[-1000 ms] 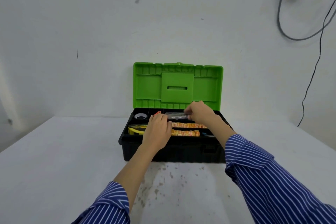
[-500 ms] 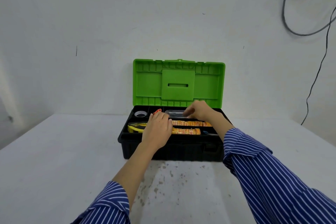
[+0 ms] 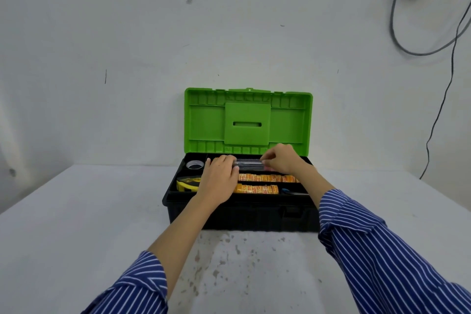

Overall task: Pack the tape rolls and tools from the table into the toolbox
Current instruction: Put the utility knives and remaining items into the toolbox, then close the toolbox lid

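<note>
A black toolbox (image 3: 242, 219) with an upright green lid (image 3: 247, 122) stands open at the back of the white table. In its tray lie a grey tape roll (image 3: 194, 164), a yellow-black tape roll (image 3: 187, 183), two rows of orange tape rolls (image 3: 265, 178) and a dark tool (image 3: 293, 192). A clear plastic case (image 3: 249, 165) lies across the back of the tray. My left hand (image 3: 220, 180) grips its left end and my right hand (image 3: 280, 162) pinches its right end.
The table (image 3: 76, 224) has a stained patch in front of the toolbox. A white wall rises right behind the box. Grey and black cables (image 3: 438, 33) hang on the wall at the upper right.
My left hand has moved back from the tray's middle to the clear case's left end. My right hand stays at its right end.
</note>
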